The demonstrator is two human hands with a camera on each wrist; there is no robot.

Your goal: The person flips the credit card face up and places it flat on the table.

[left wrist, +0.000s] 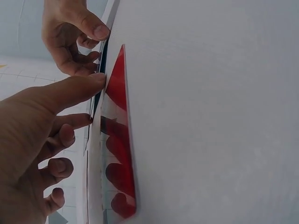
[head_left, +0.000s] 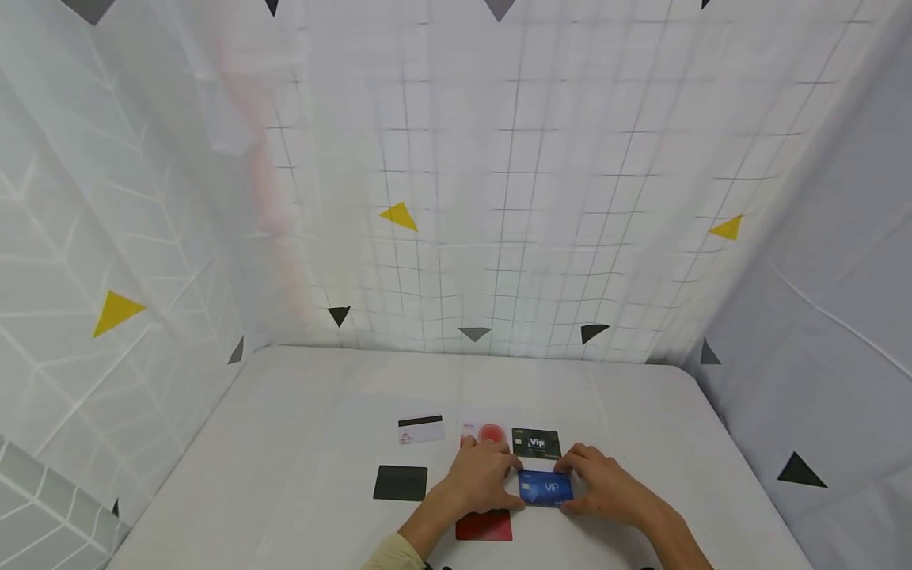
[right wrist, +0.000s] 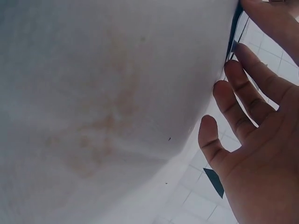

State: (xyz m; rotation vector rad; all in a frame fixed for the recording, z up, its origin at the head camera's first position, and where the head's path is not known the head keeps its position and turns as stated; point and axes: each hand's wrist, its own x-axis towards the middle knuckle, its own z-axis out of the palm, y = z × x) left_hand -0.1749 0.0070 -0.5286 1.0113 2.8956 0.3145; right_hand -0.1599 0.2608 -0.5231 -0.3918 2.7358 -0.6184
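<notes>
Between my two hands lies a blue VIP card (head_left: 545,488), at the right of the lower row of cards on the white table. My left hand (head_left: 480,477) holds its left side, with thumb at the near corner and index finger at the far one. On its right side, my right hand (head_left: 602,487) grips the card the same way, thumb near and fingers far. Below the left hand is a red card (head_left: 484,526), glossy in the left wrist view. The left hand partly covers a pale card with a red circle (head_left: 492,432).
A black Vip card (head_left: 537,443) lies just beyond the blue one. Farther left are a white card with a dark stripe (head_left: 421,429) and a plain black card (head_left: 400,483). White patterned curtains (head_left: 541,182) surround the white table (head_left: 306,443).
</notes>
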